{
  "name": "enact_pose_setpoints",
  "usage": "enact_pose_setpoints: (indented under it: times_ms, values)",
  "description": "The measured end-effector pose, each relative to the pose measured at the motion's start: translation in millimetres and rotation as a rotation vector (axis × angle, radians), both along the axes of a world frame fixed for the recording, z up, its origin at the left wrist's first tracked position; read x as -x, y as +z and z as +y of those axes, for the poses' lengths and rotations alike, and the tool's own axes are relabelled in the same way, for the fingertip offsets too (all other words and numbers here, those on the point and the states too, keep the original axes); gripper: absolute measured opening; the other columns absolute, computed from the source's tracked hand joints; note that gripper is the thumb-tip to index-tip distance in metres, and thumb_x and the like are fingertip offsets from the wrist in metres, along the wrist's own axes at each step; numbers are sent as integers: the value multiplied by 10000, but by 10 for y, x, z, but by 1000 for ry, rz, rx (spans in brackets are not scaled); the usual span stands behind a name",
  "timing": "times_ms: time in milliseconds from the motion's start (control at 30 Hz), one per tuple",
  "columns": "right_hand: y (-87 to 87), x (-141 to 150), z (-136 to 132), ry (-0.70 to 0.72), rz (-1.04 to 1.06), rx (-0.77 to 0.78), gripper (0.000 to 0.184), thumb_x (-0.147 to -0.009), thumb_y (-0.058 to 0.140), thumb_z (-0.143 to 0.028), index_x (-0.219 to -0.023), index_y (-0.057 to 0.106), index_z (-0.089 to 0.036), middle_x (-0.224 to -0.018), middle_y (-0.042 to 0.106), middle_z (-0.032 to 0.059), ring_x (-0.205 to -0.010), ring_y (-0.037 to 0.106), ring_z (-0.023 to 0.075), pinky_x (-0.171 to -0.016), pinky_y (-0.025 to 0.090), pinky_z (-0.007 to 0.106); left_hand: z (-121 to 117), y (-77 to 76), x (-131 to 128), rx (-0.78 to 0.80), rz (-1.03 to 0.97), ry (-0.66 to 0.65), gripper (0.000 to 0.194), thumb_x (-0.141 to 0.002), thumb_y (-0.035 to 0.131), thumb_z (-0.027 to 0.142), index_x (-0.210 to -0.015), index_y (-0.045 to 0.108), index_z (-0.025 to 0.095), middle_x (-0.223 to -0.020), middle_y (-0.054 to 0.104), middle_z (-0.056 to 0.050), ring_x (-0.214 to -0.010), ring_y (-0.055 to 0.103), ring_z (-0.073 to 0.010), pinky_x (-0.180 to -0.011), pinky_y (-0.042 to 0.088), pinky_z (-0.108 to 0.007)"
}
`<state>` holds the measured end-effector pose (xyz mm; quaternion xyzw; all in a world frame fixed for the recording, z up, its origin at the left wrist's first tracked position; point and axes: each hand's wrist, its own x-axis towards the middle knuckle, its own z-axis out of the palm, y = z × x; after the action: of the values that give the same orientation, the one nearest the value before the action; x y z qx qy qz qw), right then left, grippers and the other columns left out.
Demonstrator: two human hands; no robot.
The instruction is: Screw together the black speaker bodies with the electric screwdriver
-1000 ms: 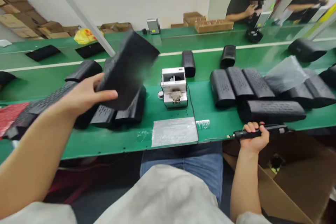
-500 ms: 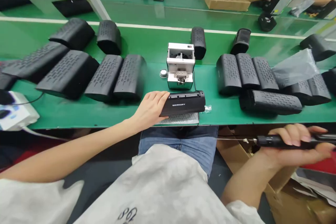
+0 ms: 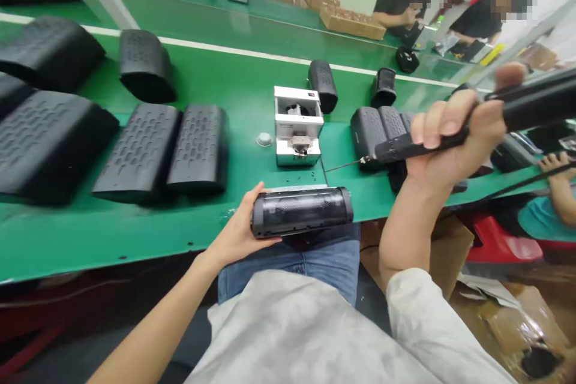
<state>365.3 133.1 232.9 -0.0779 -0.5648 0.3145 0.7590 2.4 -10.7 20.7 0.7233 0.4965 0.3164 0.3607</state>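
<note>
My left hand (image 3: 243,225) grips the left end of a black oblong speaker (image 3: 303,213), thumb above and fingers below. The speaker lies on its side at the bench's front edge, with a glossy, mesh-like face turned up. My right hand (image 3: 450,126) is closed around a black electric screwdriver (image 3: 400,147), raised over the right side of the bench. Its long thin bit points left, above and apart from the speaker. Just behind the speaker stands a white screw feeder (image 3: 297,123), with a few tiny dark screws (image 3: 312,175) on the green surface before it.
Black perforated housings (image 3: 139,150) stand in groups to the left, with more housings (image 3: 368,132) to the right. A small white round cap (image 3: 264,139) sits left of the feeder. Behind a clear partition, two people work; another person's hand (image 3: 555,165) shows at far right.
The speaker has been rolled, so its lettered side no longer shows and the mesh-like face is up. My right hand has lifted the screwdriver from below the bench edge to above it. The view has shifted.
</note>
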Motion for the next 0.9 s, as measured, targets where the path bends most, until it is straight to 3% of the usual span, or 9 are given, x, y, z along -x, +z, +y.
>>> enact_pose_setpoints:
  times_ms: [100,233,333,467,633,767,900]
  values:
    - [59,600,229,87,-60,21,451,-971,943,-336,-1296,659,-203,-653,490,-167,-421,386,62,-392,415,201,64,-45,-30,-3,-69,27,1389,-855,1026,497,-1882,96,403,-1822,467,-182,-1653,598,-444,-1375,516,-605]
    - [57,1018,571,20,-240,61,494,-972,995,-528,-1132,611,-262,-626,465,-179,-454,430,63,-451,491,222,90,-79,-38,-6,-148,12,1390,-863,1029,447,-1856,57,435,-1778,508,-169,-1576,668,-423,-1314,581,-588]
    - [0,1116,761,-56,-323,79,439,-1032,919,-510,-1050,544,-284,-610,465,-201,-467,476,51,-522,534,207,68,-82,-43,-9,-155,7,1318,-859,1036,426,-1831,145,429,-1777,509,-175,-1598,642,-435,-1329,567,-607]
    - [-63,1246,783,-114,-326,76,341,-1041,888,-453,-1058,604,-265,-635,525,-184,-472,530,78,-521,507,224,65,-53,-41,-30,-148,-14,1297,-853,1054,493,-1815,187,411,-1794,482,-193,-1637,590,-458,-1366,523,-660]
    - [-96,1452,761,-232,-279,201,382,-962,966,-535,-1043,642,-351,-749,628,-109,-487,484,145,-446,418,366,76,-69,-22,-65,-136,-37,1304,-857,1043,603,-1815,190,369,-1777,460,-220,-1642,566,-478,-1357,521,-687]
    - [-113,1488,888,-302,-264,232,417,-957,938,-567,-1059,603,-340,-818,631,-104,-493,444,119,-437,384,361,67,-112,-16,-67,-133,-37,1320,-882,1023,601,-1839,146,359,-1757,476,-228,-1624,589,-479,-1358,515,-695]
    - [-81,1489,946,-341,-299,233,231,-1012,820,-283,-1028,596,-336,-801,616,-113,-473,432,102,-419,421,340,71,-109,-38,-84,-147,-52,1324,-902,1006,611,-1855,125,349,-1733,506,-226,-1614,595,-468,-1365,505,-701]
